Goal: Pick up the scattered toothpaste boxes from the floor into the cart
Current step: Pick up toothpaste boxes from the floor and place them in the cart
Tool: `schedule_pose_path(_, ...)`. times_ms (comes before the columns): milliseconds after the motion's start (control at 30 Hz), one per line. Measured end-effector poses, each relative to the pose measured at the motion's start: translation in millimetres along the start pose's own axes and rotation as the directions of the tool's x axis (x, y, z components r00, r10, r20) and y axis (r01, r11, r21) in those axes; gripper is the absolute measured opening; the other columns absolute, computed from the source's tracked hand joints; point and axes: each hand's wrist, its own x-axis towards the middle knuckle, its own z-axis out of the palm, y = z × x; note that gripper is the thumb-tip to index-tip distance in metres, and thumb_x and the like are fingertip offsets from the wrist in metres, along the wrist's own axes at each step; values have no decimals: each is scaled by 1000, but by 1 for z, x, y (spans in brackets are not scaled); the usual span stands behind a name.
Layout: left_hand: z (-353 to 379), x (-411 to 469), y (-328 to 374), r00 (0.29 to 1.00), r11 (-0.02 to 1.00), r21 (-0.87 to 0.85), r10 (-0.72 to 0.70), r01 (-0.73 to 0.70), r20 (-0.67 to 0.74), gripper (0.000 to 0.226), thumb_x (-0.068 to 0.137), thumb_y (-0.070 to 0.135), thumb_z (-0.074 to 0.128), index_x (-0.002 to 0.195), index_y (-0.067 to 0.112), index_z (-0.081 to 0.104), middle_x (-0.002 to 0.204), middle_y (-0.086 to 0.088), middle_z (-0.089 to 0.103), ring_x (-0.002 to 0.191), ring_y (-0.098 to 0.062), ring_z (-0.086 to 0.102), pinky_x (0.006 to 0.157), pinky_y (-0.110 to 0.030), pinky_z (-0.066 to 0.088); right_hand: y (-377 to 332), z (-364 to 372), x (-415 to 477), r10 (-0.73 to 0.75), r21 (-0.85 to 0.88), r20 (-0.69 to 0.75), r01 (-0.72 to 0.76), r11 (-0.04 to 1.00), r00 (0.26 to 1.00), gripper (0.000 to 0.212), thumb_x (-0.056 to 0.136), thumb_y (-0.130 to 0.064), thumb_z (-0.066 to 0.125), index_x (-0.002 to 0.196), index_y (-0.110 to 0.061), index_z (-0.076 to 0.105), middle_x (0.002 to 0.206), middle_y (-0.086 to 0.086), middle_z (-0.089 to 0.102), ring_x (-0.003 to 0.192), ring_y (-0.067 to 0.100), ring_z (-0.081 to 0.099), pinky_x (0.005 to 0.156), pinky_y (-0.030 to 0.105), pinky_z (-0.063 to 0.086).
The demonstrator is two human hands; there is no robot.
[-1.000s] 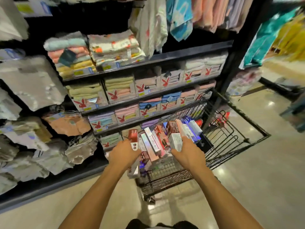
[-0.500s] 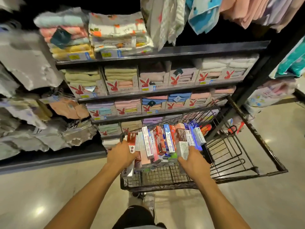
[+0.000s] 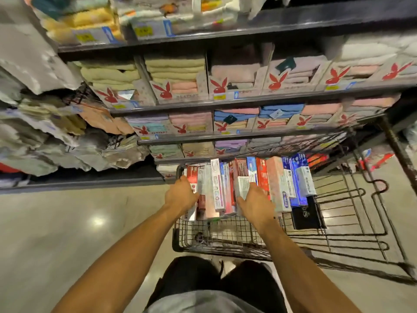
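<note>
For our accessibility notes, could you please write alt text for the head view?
Two hands hold a row of toothpaste boxes at the near end of a black wire cart, left hand at the row's end, right hand near its middle. Shelves of folded towels stand behind.

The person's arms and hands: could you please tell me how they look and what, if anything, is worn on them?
The left forearm and right forearm are bare as far as the frame shows, with no sleeves in view. The left hand and right hand wear no gloves. Lower down, a grey shirt hem and dark shorts or trousers show.
</note>
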Motion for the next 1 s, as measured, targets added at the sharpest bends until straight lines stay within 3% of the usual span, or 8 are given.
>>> schedule_pose_path(167,17,31,5,987,994,13,-108,108,120,50,86,49,70,110,12,49,88,-2,64,76,-21,66,70,-39,60,-11,21,41,2,-45,71,1,999,997,61,96,-43,62,142,-7,42,126,12,61,107,31,66,84,41,56)
schedule_pose_path(367,41,63,2,967,978,53,-208,202,147,54,88,43,69,122,9,45,101,-7,61,88,-26,65,77,-40,59,-26,51,77,99,63,106,-106,992,989,49,92,-41,68,125,-13,44,105,5,66,90,28,69,80,44,58)
schedule_pose_path(500,60,83,5,949,964,3,-262,265,176,67,88,34,71,139,7,37,104,-10,63,92,-28,66,80,-43,59,-18,72,91,150,144,122,-168,975,981,50,91,-33,71,126,-16,40,100,5,62,73,24,71,60,42,62)
schedule_pose_path(600,69,92,8,943,956,-37,-279,291,183,62,87,31,73,134,8,38,105,-10,63,91,-27,66,79,-42,59,-10,80,87,127,192,83,-141,971,988,31,99,-42,58,115,-24,39,96,2,57,67,19,69,48,38,60)
schedule_pose_path(767,69,98,11,956,970,-71,-212,231,205,41,89,17,67,123,9,45,105,-10,64,93,-27,65,82,-42,59,-7,69,81,41,59,77,-46,997,996,42,105,-43,49,132,-12,41,109,5,58,84,16,61,64,30,58)
schedule_pose_path(833,61,92,14,962,978,-75,-176,195,207,38,89,13,67,121,10,47,104,-9,63,91,-25,64,74,-37,56,-7,55,78,9,69,85,-15,997,996,44,104,-46,50,134,-13,44,110,3,57,91,16,59,64,27,52)
schedule_pose_path(933,50,76,17,975,991,-65,-99,114,199,30,92,15,63,120,11,51,98,-4,63,84,-19,61,62,-29,47,-8,26,80,-36,-30,79,38,999,996,37,98,-36,63,126,-16,49,115,6,57,100,24,61,76,38,57)
schedule_pose_path(1000,36,61,19,986,998,-36,-38,44,160,21,96,23,56,116,16,54,95,1,63,79,-14,61,62,-29,52,-11,1,83,-93,-100,75,101,990,993,40,97,-35,62,129,-15,50,121,8,57,108,27,60,82,40,56)
